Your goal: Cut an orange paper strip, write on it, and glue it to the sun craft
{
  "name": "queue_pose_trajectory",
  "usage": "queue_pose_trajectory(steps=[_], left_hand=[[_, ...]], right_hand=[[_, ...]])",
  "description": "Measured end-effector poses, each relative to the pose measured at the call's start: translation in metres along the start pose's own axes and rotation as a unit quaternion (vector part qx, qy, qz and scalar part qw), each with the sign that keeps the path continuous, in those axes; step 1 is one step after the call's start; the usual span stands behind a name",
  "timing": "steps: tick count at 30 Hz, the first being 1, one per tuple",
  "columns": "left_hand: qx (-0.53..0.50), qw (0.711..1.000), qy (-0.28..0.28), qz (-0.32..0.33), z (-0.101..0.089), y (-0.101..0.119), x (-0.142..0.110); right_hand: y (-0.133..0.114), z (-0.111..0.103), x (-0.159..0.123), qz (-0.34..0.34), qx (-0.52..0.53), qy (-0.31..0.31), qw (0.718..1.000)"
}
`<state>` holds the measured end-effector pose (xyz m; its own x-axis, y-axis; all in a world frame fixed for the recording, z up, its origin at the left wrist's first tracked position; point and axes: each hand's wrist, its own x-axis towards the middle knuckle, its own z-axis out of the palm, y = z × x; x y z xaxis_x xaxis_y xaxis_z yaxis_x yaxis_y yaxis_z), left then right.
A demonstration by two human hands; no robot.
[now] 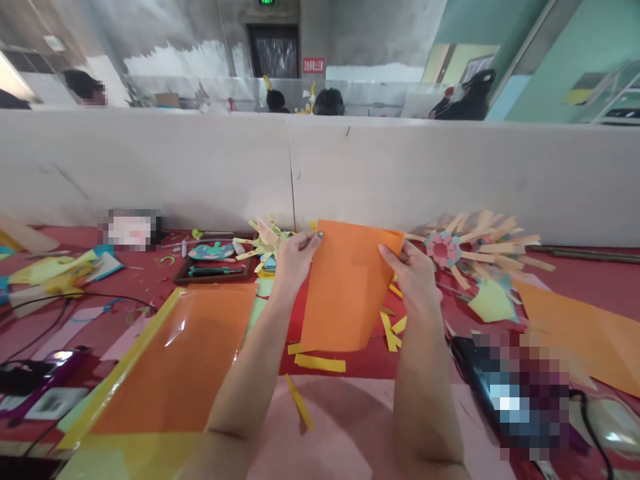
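Above the red table [150,280], both forearms are stretching forward, and the left hand [294,257] and right hand [413,270] are each pinching an upper corner of an orange paper sheet [345,287], holding it lifted and tilted over yellow paper strips [320,363]. Left of it, a dark tray [215,272] is holding a pen and a teal cutout. A paper flower [443,248] is lying beside the right hand. Blurred patches are hiding objects at both sides.

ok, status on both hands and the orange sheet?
Left hand and right hand pinch the orange paper sheet by its top corners, lifted. Yellow paper strips lie beneath.
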<state>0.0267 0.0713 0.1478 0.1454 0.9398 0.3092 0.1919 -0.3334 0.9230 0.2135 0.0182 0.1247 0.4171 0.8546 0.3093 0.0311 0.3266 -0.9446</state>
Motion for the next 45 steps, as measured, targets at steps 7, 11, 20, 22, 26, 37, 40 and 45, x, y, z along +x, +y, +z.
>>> queue_pose_trajectory(steps=[7, 11, 20, 22, 26, 37, 40, 45], left_hand=[[0.002, 0.999, 0.037, 0.025, 0.028, 0.012, 0.020], [0.010, 0.994, 0.100, 0.053, 0.027, 0.000, 0.007], [0.028, 0.994, 0.108, 0.012, 0.013, -0.013, -0.006], [0.021, 0.996, 0.085, 0.011, 0.013, -0.014, -0.005], [-0.019, 0.998, 0.052, -0.012, 0.013, -0.016, -0.007], [-0.067, 0.997, 0.024, -0.042, 0.013, -0.016, -0.009], [-0.067, 0.997, 0.022, -0.043, 0.012, -0.016, -0.010], [-0.058, 0.998, 0.018, -0.035, 0.012, -0.015, -0.011]], right_hand=[[0.012, -0.008, 0.010, -0.031, -0.013, 0.069, 0.997], [0.014, -0.009, 0.010, -0.004, -0.011, -0.005, 1.000], [0.010, 0.000, 0.007, 0.029, -0.005, -0.041, 0.999], [0.009, -0.001, 0.007, 0.038, -0.029, -0.015, 0.999], [0.005, -0.006, 0.007, 0.063, -0.062, -0.002, 0.996], [0.006, -0.014, 0.009, 0.068, -0.079, 0.002, 0.995], [0.007, -0.013, 0.009, 0.072, -0.059, 0.005, 0.996], [0.007, -0.013, 0.009, 0.077, -0.046, 0.010, 0.996]])
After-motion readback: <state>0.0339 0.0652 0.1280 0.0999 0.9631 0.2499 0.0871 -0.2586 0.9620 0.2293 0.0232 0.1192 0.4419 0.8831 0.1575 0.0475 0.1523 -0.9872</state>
